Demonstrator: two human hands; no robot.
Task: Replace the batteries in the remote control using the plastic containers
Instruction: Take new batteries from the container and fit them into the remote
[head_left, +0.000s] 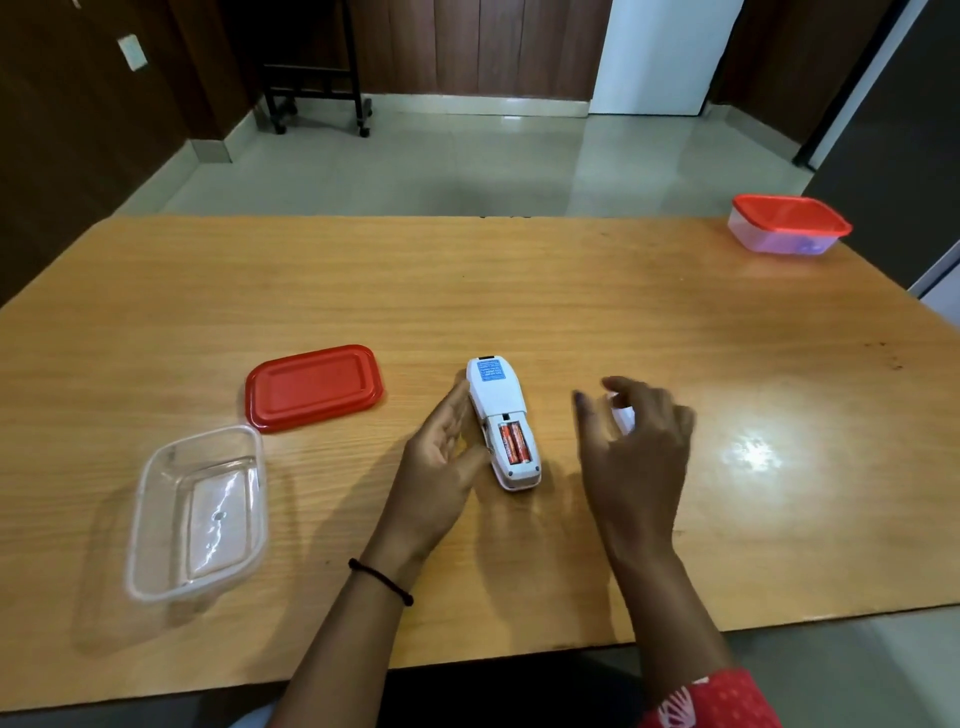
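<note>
Battery bay open, old cells not yet pulled.
Left hand (447, 447) open, steadying remote (501, 421); right hand (636, 441) pinching white cover (623, 415); next: lift orange batteries (514, 442) into clear container (200, 512).

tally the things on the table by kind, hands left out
remote: 1
batteries: 2, in the remote's open bay
tubs: 2, one open, one lidded
loose red lid: 1
white piece at the right hand, probably the battery cover: 1
Total: 7
</note>
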